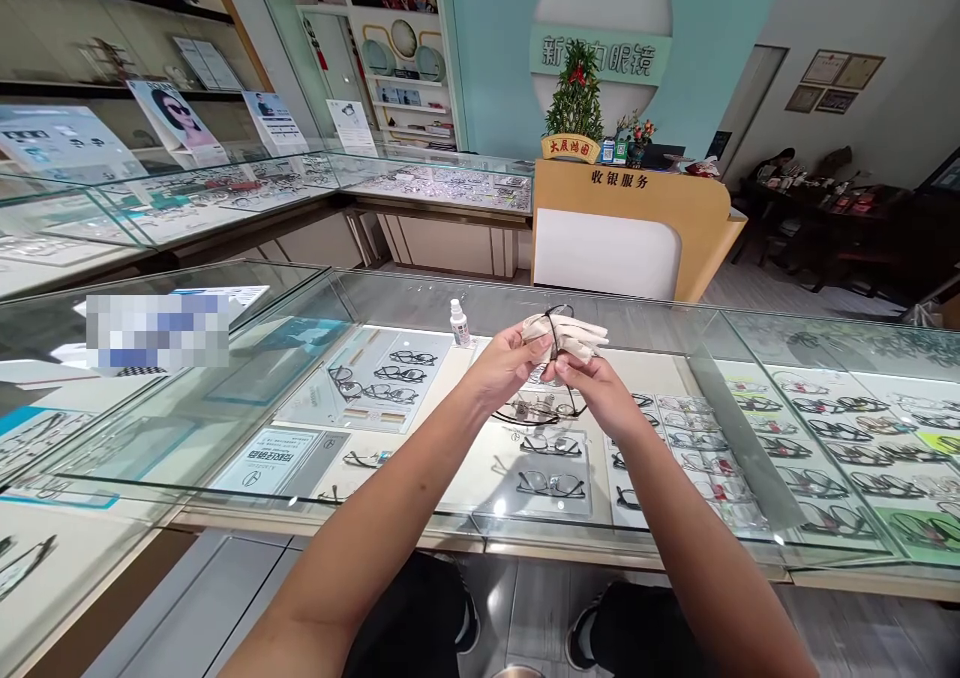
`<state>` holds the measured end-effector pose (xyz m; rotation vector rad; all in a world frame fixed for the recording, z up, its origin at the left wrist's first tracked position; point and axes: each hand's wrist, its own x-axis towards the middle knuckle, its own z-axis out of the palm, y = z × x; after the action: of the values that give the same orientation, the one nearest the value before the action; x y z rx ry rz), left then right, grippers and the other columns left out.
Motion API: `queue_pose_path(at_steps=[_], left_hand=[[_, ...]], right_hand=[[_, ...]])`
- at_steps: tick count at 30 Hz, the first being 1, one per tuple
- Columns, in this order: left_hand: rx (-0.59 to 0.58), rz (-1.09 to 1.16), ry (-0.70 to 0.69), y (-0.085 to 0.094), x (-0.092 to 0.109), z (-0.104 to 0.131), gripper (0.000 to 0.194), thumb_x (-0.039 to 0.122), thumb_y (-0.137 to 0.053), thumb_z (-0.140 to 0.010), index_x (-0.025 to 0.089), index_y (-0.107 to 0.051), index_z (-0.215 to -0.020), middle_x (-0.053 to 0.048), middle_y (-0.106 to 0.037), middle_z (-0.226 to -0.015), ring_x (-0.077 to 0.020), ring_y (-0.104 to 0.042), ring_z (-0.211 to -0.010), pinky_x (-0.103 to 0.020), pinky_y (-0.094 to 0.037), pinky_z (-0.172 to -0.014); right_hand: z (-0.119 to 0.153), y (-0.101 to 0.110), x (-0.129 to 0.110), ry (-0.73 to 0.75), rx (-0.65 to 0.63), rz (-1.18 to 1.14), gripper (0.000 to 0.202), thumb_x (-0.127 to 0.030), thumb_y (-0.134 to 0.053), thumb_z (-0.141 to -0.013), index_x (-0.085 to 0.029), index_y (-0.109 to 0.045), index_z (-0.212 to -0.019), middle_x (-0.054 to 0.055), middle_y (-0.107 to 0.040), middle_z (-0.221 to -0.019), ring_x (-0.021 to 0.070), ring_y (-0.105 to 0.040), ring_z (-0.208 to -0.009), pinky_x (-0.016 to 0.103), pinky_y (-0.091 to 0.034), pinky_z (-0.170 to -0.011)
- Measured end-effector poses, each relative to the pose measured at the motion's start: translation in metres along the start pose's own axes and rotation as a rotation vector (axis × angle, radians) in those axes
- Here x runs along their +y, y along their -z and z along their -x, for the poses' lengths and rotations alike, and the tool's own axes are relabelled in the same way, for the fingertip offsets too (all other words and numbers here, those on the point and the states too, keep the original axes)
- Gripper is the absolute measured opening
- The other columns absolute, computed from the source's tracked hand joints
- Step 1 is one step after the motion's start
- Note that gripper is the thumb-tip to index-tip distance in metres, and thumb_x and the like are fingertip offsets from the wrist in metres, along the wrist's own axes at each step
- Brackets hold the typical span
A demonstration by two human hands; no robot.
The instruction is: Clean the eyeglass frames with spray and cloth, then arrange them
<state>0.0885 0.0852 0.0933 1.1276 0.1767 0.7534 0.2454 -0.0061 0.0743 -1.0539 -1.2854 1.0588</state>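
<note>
Above the glass counter, my two hands are close together around a pale, folded cleaning cloth (pixel 583 334) and a pair of dark-framed eyeglasses (pixel 556 310). My left hand (pixel 511 363) is closed, its thumb and fingers pressing the cloth against the eyeglasses. With bent fingertips, my right hand (pixel 596 383) pinches the frame at its lower side. Cloth and fingers hide most of the lenses. Another dark pair of glasses (pixel 531 418) lies below my hands. A small white bottle (pixel 460 326) stands upright on the counter, left of my left hand.
Under the glass counter top (pixel 450 293) lie rows of eyeglasses (pixel 551 483), with more in the right section (pixel 832 428). Papers (pixel 225 303) rest on the left of the counter. Beyond it are other display cases (pixel 442 183) and a wooden cashier desk (pixel 701 223).
</note>
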Motion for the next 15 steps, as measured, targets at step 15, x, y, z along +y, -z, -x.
queue_pose_path(at_steps=[15], left_hand=[[0.134, -0.138, -0.083, -0.002, -0.015, -0.002, 0.060, 0.073, -0.077, -0.085, 0.015, -0.066, -0.075, -0.003, -0.065, -0.059, -0.0127, -0.056, -0.045, -0.026, -0.041, -0.046]], right_hand=[[0.003, -0.009, -0.004, 0.032, -0.041, 0.024, 0.031, -0.056, -0.076, -0.093, -0.025, -0.078, -0.095, 0.002, -0.073, -0.091, 0.0232, -0.062, -0.098, 0.036, -0.046, -0.097]])
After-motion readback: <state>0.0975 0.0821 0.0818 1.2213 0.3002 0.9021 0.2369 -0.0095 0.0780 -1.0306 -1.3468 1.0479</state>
